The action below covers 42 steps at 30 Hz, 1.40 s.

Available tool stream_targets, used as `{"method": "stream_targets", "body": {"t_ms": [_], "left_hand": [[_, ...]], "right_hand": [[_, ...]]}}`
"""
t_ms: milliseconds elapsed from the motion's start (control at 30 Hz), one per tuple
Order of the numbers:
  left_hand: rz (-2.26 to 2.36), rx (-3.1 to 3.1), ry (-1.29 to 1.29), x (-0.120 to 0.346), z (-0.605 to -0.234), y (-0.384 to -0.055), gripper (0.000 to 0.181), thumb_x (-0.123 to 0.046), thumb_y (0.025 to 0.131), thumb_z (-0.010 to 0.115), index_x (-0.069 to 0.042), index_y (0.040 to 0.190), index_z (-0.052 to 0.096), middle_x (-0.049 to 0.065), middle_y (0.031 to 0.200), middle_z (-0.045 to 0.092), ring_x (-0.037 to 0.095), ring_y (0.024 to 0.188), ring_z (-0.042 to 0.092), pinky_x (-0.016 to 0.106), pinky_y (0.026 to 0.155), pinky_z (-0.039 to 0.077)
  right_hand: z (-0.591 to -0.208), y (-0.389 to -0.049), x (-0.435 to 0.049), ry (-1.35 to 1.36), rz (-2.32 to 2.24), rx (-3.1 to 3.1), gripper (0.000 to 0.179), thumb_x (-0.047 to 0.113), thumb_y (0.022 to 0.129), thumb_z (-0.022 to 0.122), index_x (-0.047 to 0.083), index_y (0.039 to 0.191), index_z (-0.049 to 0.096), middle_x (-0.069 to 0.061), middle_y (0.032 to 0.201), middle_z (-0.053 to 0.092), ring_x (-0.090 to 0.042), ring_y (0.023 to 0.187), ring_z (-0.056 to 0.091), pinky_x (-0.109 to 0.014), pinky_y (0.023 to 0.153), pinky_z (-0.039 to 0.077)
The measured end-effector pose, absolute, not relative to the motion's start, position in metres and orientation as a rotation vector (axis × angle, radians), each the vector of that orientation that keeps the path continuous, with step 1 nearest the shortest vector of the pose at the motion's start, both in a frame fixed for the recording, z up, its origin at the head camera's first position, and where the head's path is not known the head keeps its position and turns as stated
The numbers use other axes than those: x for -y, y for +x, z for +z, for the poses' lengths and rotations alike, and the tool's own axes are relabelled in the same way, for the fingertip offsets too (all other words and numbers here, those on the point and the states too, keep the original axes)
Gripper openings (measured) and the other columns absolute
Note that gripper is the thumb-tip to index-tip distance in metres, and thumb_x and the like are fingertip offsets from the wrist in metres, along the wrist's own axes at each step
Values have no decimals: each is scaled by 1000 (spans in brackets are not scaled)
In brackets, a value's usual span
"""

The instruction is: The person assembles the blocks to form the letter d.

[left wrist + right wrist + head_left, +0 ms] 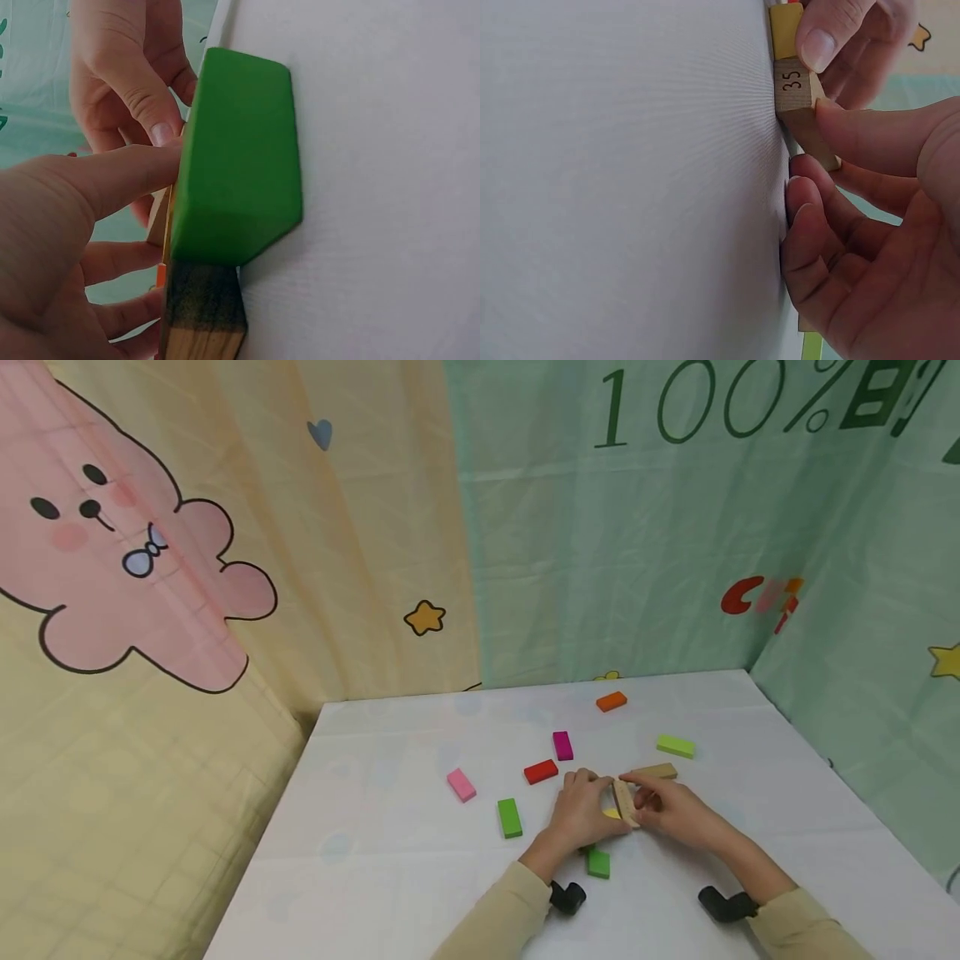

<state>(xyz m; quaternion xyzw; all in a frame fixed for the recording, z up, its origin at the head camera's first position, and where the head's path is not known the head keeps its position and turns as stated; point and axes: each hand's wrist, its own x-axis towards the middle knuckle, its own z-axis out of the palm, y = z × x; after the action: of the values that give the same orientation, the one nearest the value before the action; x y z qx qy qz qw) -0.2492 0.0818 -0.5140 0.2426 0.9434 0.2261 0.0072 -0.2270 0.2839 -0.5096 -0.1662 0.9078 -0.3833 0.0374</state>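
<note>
A plain wooden block (624, 802), marked 35 on its end (793, 84), lies between both hands in the head view. My left hand (581, 810) spans it from the left, thumb at the near end and fingers at the far end. From the other side my right hand (678, 810) pinches it with thumb and index finger, its other fingers curled near the tabletop. A yellow block (784, 31) sits against the wooden one, partly under my left hand. Close to my left wrist is a green block (598, 863), large in the left wrist view, beside a dark-ended block (206, 300).
Another wooden block (660, 771) lies behind my right hand. Around the white table (375, 893) are scattered red (541, 772), magenta (562, 746), pink (461, 785), green (509, 818), orange (611, 702) and lime (676, 746) blocks. Printed curtains (360, 527) stand behind.
</note>
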Motion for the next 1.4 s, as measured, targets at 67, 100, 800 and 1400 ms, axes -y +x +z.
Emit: {"method": "stream_targets", "body": {"t_ms": [67, 100, 800, 1400], "left_hand": [[700, -2949, 755, -81, -514, -251, 70, -54, 77, 83, -24, 137, 63, -6, 124, 53, 10, 110, 43, 20, 86, 43], [697, -2948, 756, -81, -514, -251, 69, -54, 77, 83, -24, 137, 63, -6, 124, 53, 10, 109, 42, 20, 85, 43], [780, -2923, 713, -79, -514, -249, 65, -51, 77, 84, -26, 135, 65, -5, 125, 52, 11, 113, 41, 24, 89, 43], [732, -2947, 728, -80, -517, -248, 67, -55, 79, 81, -26, 137, 63, -6, 126, 53, 11, 113, 42, 23, 88, 43]], "right_hand": [[-511, -229, -284, -543, -1167, -2778, 56, -2, 89, 70, -2, 142, 51, -1, 94, 60, -15, 84, 56, -26, 71, 49], [-512, -230, -285, -558, -1164, -2772, 56, -2, 89, 70, -4, 142, 51, -1, 93, 60, -14, 83, 55, -26, 70, 48], [-511, -228, -281, -554, -1187, -2754, 55, -3, 90, 67, -8, 142, 49, -2, 93, 58, -13, 80, 52, -25, 68, 46], [-495, -225, -286, -404, -1119, -2876, 42, 9, 95, 67, 3, 136, 60, -9, 111, 65, -23, 99, 62, -41, 83, 53]]}}
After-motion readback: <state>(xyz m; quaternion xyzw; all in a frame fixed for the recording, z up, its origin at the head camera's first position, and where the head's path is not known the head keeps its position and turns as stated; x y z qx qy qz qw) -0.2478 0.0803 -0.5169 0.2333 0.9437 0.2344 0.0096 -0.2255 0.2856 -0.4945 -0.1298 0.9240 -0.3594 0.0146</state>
